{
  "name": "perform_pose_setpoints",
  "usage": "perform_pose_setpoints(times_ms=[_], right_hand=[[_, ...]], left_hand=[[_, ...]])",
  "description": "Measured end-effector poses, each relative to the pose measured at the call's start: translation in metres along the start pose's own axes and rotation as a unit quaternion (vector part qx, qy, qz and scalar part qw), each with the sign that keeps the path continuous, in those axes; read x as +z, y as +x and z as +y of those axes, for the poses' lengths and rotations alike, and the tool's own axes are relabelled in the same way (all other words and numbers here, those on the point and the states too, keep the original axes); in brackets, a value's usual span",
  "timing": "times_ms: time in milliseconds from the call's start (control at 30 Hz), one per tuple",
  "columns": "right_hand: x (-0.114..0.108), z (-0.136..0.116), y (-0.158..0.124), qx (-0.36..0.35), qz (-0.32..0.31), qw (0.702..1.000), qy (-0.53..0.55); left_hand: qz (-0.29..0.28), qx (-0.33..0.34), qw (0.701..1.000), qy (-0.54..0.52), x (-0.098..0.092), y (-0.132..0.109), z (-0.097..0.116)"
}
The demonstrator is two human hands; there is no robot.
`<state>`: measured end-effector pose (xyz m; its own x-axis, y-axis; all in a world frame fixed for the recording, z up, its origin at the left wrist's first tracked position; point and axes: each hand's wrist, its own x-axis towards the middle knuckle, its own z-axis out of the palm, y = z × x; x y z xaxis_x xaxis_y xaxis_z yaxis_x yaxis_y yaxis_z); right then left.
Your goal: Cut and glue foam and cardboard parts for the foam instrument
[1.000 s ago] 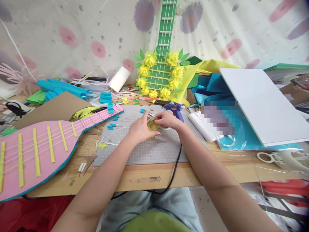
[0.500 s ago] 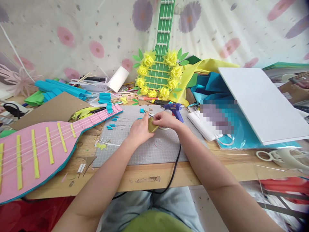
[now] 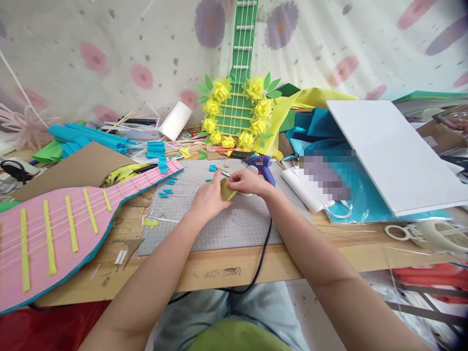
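Between my two hands, over the grey cutting mat [image 3: 241, 234], is a small olive-green piece of paper [image 3: 228, 192] that looks bent or folded. My left hand [image 3: 207, 199] grips its left and lower side, with the thumb along the near edge. The fingertips of my right hand [image 3: 247, 181] pinch its upper right edge. Part of the paper is hidden by the fingers. Just beyond my right hand lies a blue glue gun [image 3: 263, 166]. Several thin wires with blue tips [image 3: 166, 190] lie to the left of my left hand.
A pink paper instrument [image 3: 66, 219] covers the table's left side. At the back stands a green instrument [image 3: 236, 117] with yellow paper flowers. To the right are a white power strip [image 3: 303, 187], a white board [image 3: 395, 151] and scissors [image 3: 398, 232]. A black cord [image 3: 263, 248] crosses the front edge.
The camera view has shifted slightly, so everything sits a little further left. Both hands stay on the olive paper, which shows a little more of its surface now.
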<state>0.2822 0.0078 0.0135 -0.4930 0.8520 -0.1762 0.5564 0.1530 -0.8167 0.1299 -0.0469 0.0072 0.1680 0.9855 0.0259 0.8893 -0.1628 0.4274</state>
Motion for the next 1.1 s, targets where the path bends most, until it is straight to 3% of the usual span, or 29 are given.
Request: perform_pose_setpoints(times_ms=[400,500,667,733,833,967,1100], right_hand=[[-0.001,0.002,0.001,-0.02,-0.023,0.999,0.041],[-0.007,-0.001,-0.001,-0.023,0.012,0.998,0.065],[-0.033,-0.007,-0.018,-0.023,0.097,0.994,0.051],[-0.05,-0.006,-0.033,-0.028,0.084,0.996,0.016],[-0.071,0.003,-0.053,0.024,0.037,0.997,-0.067],[-0.078,0.029,-0.054,0.114,0.146,0.956,-0.23],[-0.061,0.048,-0.03,0.113,0.239,0.923,-0.279]], left_hand=[[0.013,-0.034,0.999,-0.027,-0.004,-0.001,0.002],[0.03,-0.04,0.997,-0.065,-0.009,0.0,-0.002],[0.088,-0.037,0.981,-0.169,-0.019,0.002,-0.015],[0.106,-0.041,0.974,-0.197,-0.02,0.003,-0.02],[0.129,-0.05,0.965,-0.222,-0.021,0.006,-0.027],[0.159,-0.051,0.956,-0.242,-0.018,0.009,-0.033],[0.164,-0.058,0.95,-0.259,-0.015,0.014,-0.039]])
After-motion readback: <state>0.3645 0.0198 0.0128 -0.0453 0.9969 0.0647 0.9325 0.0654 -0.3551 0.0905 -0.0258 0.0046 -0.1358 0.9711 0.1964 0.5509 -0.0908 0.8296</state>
